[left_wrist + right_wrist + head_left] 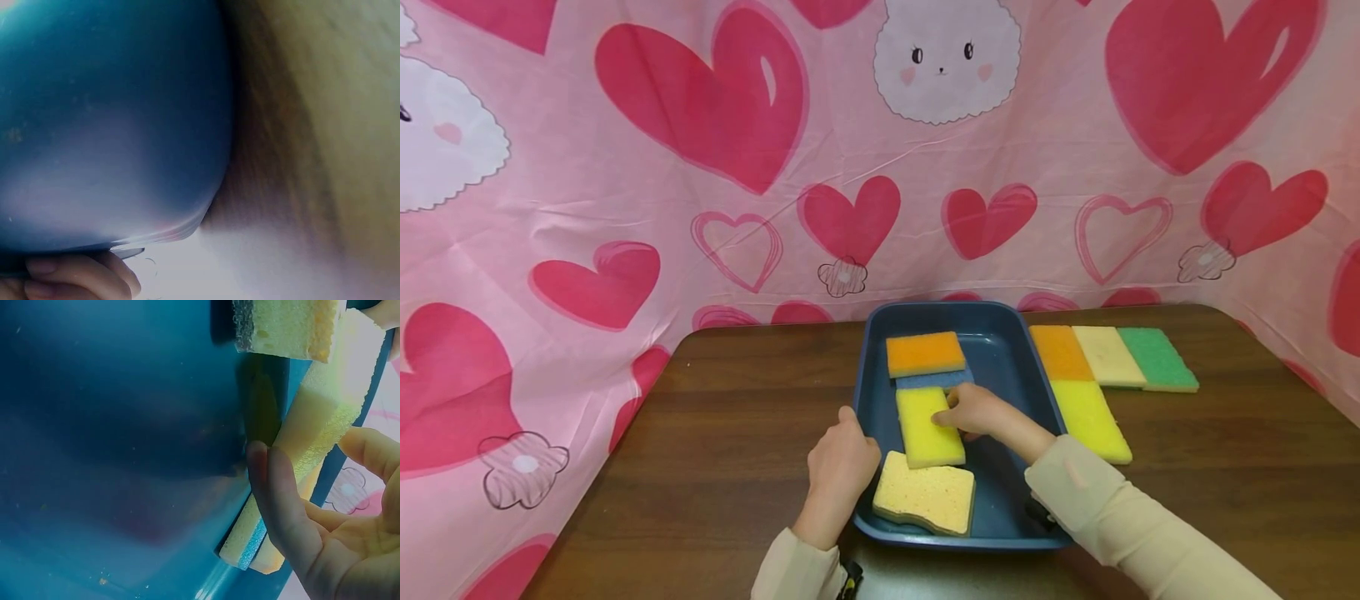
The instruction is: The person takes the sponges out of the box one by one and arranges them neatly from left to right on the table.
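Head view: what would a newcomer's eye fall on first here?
Probably the pink fabric backdrop printed with big red hearts, filling the upper view behind the brown wooden table. Next, likely the blue rectangular tray on that table: the left hand's grip is at its left rim, while the right hand's grip is on a bright yellow rectangular sponge inside it.

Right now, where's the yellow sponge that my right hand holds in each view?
Head: yellow sponge lower middle, gripped by your right hand.
Left wrist: not in it.
Right wrist: yellow sponge upper right, in your grip.
Shared landmark: the blue tray, in all three views.
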A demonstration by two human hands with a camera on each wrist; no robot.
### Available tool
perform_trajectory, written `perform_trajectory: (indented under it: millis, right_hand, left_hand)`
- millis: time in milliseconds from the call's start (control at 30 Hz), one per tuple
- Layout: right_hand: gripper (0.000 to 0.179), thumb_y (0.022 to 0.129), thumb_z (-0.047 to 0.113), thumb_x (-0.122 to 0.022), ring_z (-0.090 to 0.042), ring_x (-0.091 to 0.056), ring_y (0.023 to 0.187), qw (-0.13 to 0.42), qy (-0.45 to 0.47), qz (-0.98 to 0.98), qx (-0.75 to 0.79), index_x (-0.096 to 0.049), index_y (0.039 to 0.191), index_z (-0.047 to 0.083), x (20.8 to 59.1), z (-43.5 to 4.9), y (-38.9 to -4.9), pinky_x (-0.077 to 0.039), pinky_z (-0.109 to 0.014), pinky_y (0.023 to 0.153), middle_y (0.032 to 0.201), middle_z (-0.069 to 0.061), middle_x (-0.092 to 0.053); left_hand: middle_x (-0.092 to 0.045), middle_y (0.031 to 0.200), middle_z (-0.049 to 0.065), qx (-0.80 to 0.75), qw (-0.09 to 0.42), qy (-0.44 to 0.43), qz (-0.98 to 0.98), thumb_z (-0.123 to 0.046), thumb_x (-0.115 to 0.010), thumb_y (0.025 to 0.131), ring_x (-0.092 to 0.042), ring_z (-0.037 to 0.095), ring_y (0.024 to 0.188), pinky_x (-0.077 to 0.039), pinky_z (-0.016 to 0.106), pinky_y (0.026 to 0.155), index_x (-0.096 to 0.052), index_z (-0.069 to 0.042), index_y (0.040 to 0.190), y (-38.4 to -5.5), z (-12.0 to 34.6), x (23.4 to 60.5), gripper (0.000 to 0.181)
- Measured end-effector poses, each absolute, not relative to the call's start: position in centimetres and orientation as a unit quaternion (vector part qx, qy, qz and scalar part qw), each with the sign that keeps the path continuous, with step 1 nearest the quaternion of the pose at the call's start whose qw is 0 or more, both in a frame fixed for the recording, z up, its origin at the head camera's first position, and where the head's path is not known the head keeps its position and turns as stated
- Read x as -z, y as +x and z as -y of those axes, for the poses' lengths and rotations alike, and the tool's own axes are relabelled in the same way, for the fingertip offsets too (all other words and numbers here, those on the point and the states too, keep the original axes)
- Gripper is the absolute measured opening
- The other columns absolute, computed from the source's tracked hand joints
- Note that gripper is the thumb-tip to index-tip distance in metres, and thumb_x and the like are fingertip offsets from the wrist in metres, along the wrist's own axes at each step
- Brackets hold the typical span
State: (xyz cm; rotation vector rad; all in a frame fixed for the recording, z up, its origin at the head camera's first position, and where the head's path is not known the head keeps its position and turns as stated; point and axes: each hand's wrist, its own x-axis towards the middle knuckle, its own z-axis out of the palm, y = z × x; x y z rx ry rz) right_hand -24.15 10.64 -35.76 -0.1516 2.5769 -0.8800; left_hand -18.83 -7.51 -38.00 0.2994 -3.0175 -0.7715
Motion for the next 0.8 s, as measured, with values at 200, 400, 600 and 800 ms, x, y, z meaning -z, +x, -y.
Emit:
perform_trajectory:
  millis: [200, 400, 600, 800]
  right_hand:
    - [0.036, 0.089, 0.019, -0.065, -0.019, -0.062, 0.074, 0.21, -0.044, -0.918, 0.333, -0.061, 0.109, -0.009, 35.83, -10.58, -24.13, -0.057, -0.033, 0.069, 0.091, -0.015, -0.063]
    - [0.038, 0.089, 0.018, -0.065, -0.02, -0.063, 0.075, 0.214, -0.036, -0.911, 0.35, -0.057, 0.113, -0.011, 35.86, -10.51, -24.05, -0.057, -0.034, 0.068, 0.094, -0.017, -0.063]
    - [0.045, 0.089, 0.018, -0.065, -0.02, -0.065, 0.076, 0.217, -0.032, -0.906, 0.362, -0.053, 0.12, -0.012, 35.91, -10.44, -24.03, -0.057, -0.034, 0.067, 0.099, -0.019, -0.062]
    - [0.038, 0.088, 0.017, -0.066, -0.02, -0.065, 0.073, 0.218, -0.027, -0.902, 0.371, -0.055, 0.111, -0.011, 35.88, -10.43, -23.91, -0.057, -0.034, 0.067, 0.093, -0.018, -0.062]
  left_hand:
    - [-0.054, 0.064, 0.012, 0.245, 0.005, 0.096, 0.965, -0.011, -0.057, 0.082, -0.048, 0.022, 0.053, -0.038, 0.037, 0.05, -0.05, 0.003, 0.108, -18.84, 7.56, 38.02, 0.029]
    - [-0.052, 0.062, 0.012, 0.248, 0.005, 0.092, 0.964, -0.01, -0.056, 0.082, -0.047, 0.022, 0.052, -0.037, 0.036, 0.049, -0.05, 0.003, 0.107, -18.84, 7.61, 38.04, 0.029]
    - [-0.051, 0.061, 0.011, 0.249, 0.006, 0.089, 0.964, -0.01, -0.054, 0.082, -0.046, 0.022, 0.051, -0.035, 0.036, 0.048, -0.05, 0.003, 0.108, -18.83, 7.63, 38.08, 0.029]
    - [-0.05, 0.06, 0.011, 0.248, 0.005, 0.089, 0.965, -0.01, -0.055, 0.083, -0.046, 0.022, 0.051, -0.035, 0.035, 0.048, -0.05, 0.003, 0.108, -18.82, 7.6, 38.1, 0.029]
